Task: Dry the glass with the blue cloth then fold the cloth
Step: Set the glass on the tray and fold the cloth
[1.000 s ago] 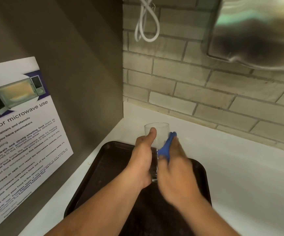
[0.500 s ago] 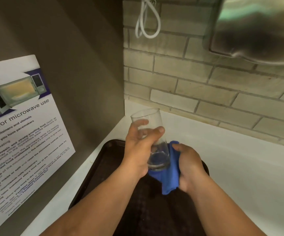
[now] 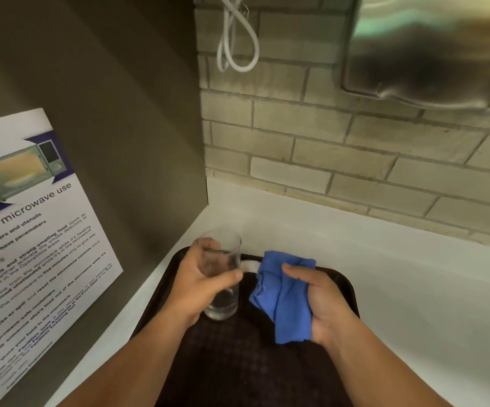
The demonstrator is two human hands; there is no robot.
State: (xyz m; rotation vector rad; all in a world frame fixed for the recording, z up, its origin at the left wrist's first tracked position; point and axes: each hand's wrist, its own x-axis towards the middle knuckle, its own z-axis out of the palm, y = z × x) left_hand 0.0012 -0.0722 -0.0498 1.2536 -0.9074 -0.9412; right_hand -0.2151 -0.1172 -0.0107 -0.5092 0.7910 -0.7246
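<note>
My left hand grips a clear drinking glass, upright, with its base at the far left part of a dark brown tray. Whether the base rests on the tray or hovers just above it, I cannot tell. My right hand holds a bunched blue cloth a short way to the right of the glass, over the tray. The cloth and the glass are apart, with a small gap between them.
The tray lies on a white counter in a corner. A brown side panel with a microwave-use poster stands on the left. A brick wall closes the back, with a white cord and a steel dispenser above.
The glass has come down and stands upright at the tray. My right hand has drawn the cloth away from the glass to the right.
</note>
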